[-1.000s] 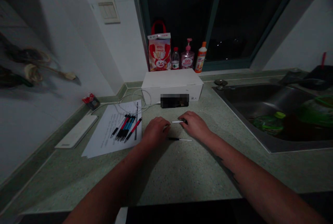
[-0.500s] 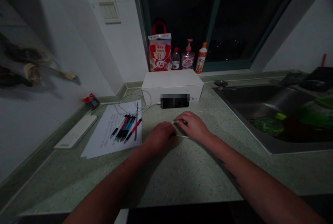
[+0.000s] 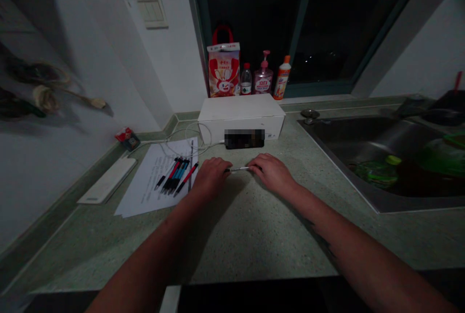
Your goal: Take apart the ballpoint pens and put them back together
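Over the counter, below the phone [image 3: 244, 139], my left hand [image 3: 211, 173] and my right hand [image 3: 272, 173] face each other with fingertips pinched. Between them a thin, pale, pen-like stick [image 3: 239, 169] lies nearly level, dark at its left end. Each hand grips one end, and the fingers hide both tips, so whether it is a whole pen or parts cannot be made out. Left of my left hand, several pens [image 3: 176, 176] with black, red and blue barrels lie on printed paper sheets [image 3: 140, 192].
Behind the phone stands a white box [image 3: 240, 108], with bottles [image 3: 263, 78] and a red bag [image 3: 224, 73] beyond it. A white cable [image 3: 174, 146] loops over the paper. Left lies a flat white device [image 3: 107, 180]; at right is a metal sink [image 3: 339, 167] holding green bottles.
My left hand has moved left and slightly up, away from the right hand's fingers. The pale stick now spans the gap; the thin white piece seen lower between the hands no longer shows there.
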A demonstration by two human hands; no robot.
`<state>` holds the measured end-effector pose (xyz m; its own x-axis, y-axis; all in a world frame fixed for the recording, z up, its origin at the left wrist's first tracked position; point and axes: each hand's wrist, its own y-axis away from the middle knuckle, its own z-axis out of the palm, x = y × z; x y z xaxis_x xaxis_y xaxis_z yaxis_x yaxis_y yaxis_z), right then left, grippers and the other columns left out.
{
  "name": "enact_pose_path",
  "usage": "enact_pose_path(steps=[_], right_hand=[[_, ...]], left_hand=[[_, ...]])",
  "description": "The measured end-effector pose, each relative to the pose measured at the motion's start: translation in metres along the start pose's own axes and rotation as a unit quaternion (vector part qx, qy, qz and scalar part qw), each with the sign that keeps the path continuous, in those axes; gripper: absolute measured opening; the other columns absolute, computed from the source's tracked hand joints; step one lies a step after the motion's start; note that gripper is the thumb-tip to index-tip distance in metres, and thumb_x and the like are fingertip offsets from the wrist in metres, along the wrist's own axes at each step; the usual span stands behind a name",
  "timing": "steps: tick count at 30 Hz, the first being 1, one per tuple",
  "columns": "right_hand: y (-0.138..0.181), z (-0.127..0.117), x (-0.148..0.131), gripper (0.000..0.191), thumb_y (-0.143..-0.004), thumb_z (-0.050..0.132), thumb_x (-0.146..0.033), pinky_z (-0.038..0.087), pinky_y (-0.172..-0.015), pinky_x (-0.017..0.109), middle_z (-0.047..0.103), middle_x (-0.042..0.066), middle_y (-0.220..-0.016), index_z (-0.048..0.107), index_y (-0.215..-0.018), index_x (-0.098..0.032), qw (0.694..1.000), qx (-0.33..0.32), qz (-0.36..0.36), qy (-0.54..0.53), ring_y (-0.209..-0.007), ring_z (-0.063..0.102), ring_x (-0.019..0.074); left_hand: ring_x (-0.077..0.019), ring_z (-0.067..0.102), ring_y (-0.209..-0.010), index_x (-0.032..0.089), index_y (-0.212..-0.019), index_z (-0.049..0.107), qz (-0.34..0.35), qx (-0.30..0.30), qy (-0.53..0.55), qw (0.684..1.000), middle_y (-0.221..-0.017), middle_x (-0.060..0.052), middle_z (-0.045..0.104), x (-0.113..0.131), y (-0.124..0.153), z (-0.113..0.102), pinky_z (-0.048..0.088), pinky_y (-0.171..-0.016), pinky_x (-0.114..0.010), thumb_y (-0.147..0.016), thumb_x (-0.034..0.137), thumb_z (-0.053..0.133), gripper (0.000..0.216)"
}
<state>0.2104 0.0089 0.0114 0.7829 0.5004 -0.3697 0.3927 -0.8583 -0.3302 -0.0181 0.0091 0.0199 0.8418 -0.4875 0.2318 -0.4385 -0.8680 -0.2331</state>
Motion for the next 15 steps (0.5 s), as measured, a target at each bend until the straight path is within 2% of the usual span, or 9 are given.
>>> enact_pose_path(steps=[4,10,15], right_hand=[[0.0005,0.0008,-0.0003,0.015,-0.095,0.059,-0.022,0.045,-0.085,0.034,0.070,0.006,-0.093,0.074,-0.093,-0.022,1.000,0.000,0.011,-0.008,-0.094,0.061,0.0225],[0.0012,0.0005,-0.0054,0.015,-0.094,0.059,-0.021,0.046,-0.082,0.032,0.069,0.006,-0.093,0.073,-0.091,-0.022,0.999,-0.006,0.030,-0.034,-0.093,0.062,0.0212],[0.0005,-0.0029,-0.0036,0.016,-0.092,0.059,-0.018,0.045,-0.078,0.031,0.068,0.007,-0.091,0.074,-0.088,-0.020,0.998,-0.014,0.056,-0.014,-0.090,0.062,0.0211]], left_hand=[[-0.0246,0.062,-0.098,0.021,-0.105,0.073,-0.015,0.018,0.019,1.000,-0.101,-0.008,0.071,-0.0039,0.0004,0.0021,0.044,-0.087,-0.037,-0.090,0.021,0.062,0.018],[-0.0232,0.062,-0.090,0.021,-0.095,0.074,-0.006,0.003,0.032,0.999,-0.093,-0.007,0.071,-0.0016,-0.0013,0.0062,0.045,-0.082,-0.035,-0.093,0.024,0.058,0.016],[-0.0235,0.062,-0.093,0.019,-0.094,0.074,-0.042,0.016,0.012,0.999,-0.096,-0.008,0.070,-0.0096,-0.0041,0.0068,0.045,-0.085,-0.035,-0.094,0.023,0.057,0.018]])
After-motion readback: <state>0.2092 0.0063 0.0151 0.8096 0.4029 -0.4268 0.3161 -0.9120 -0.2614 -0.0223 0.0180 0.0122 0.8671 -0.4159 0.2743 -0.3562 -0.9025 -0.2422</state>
